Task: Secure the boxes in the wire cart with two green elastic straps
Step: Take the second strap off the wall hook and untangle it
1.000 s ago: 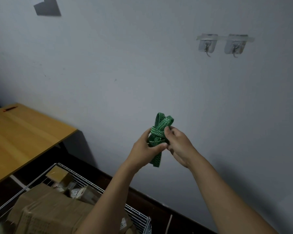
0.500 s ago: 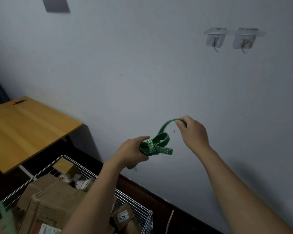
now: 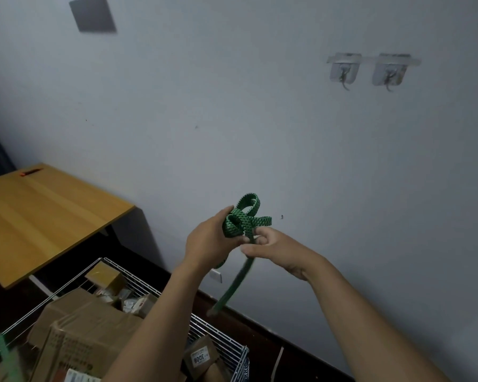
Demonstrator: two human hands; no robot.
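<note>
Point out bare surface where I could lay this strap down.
The wooden table is bare from its near edge to the small red item by the wall. The wire cart is crowded with boxes; only the dark floor strip between it and the wall is open.

Wire cart (image 3: pixel 229 346) holds cardboard boxes (image 3: pixel 89 334); desk (image 3: pixel 39 216) bears pen (image 3: pixel 31 171).

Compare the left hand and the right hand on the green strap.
The left hand grips the coiled loops of the green strap; the right hand pinches just one strand below them. The left hand's part is bunched up; from the right hand a loose tail hangs down toward the wire cart. Both hold the same strap, and the two hands nearly touch.
</note>
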